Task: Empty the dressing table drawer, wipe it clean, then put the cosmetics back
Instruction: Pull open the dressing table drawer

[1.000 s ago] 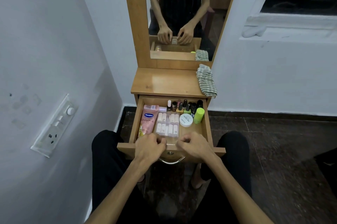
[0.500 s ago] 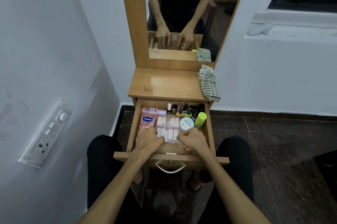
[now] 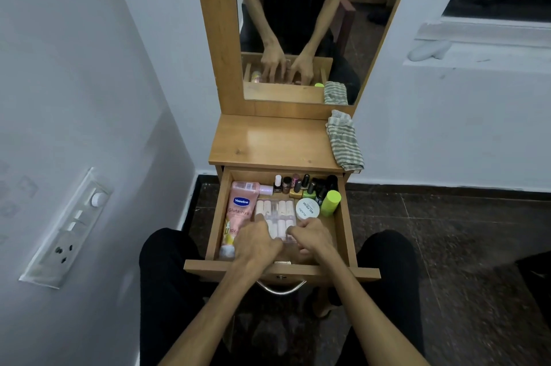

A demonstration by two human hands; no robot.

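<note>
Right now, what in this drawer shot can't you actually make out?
Head view only:
- Near end of the clear box: covered by the left hand and right hand, so their grip on it is unclear.
- Drawer floor at the front: hidden under both hands.
- Nail polish bottles: labels too small to read.
- Lower part of the pink tube: behind the left hand.

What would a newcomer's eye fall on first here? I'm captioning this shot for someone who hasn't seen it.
The open drawer at centre, packed with cosmetics, both hands reaching in: left hand and right hand at a clear case of false nails. A pink Vaseline tube lies along its left side. Above, a striped cloth drapes the tabletop's right edge.
</note>
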